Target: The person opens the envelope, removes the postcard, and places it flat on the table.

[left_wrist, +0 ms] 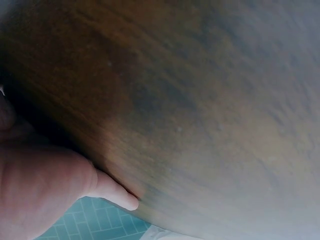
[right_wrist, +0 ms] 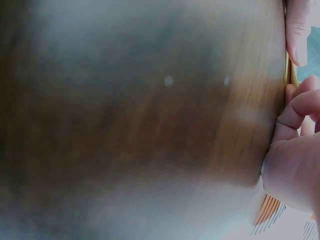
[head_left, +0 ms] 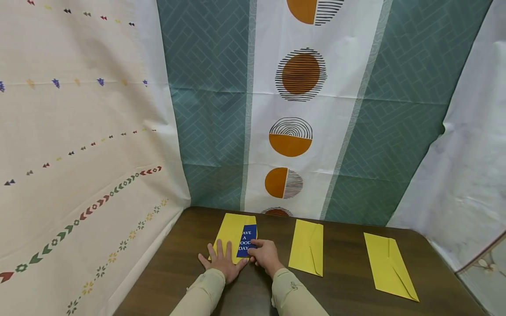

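Your left hand [head_left: 223,265] splays over the yellow envelope [head_left: 229,227] beneath it, seemingly to steady it; close beside, your right hand [head_left: 266,256] pinches the blue greeting card [head_left: 245,241] by its edge, likely to guide it.

Says "AVE", "A", "OOD" and "DAY" in white big letters on a blue card [head_left: 247,237], with one word on each line, from top to bottom. Begins "AVE" and "OOD" right at the left edge of the blue part in sight, next to a yellow envelope [head_left: 229,227]. Can be read only in the head view.
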The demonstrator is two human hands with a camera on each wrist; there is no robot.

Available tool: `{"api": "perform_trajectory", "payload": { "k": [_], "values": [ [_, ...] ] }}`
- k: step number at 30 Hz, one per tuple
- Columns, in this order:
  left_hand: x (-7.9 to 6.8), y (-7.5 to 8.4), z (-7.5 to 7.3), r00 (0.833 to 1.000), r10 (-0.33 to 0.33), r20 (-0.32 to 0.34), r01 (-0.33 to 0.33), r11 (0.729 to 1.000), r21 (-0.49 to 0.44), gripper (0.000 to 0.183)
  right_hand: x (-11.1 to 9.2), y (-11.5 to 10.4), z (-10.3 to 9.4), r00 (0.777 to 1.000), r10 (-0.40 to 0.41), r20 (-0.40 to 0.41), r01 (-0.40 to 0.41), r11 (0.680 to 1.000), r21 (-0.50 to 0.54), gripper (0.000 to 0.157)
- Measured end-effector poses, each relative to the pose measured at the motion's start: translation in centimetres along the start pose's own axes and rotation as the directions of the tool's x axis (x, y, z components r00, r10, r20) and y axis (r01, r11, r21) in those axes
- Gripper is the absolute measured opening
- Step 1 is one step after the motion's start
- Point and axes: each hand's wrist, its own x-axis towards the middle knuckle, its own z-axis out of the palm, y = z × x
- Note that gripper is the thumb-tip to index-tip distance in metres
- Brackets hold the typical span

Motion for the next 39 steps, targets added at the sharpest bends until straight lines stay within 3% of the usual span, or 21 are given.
{"api": "perform_trajectory", "payload": {
  "k": [23,39],
  "values": [
    [-0.17,0.11,-0.10,1.000,-0.005,-0.009,0.005,1.000,-0.012,0.105,-0.70,-0.30,-0.33,1.000,-0.020,-0.001,0.020,0.999,0.034,0.043],
    [0.10,-0.10,0.18,1.000,0.005,-0.011,-0.005,1.000,0.002,0.105,-0.34,-0.04,-0.27,1.000,0.018,-0.020,-0.017,0.999,0.048,0.044]
  ]
}}
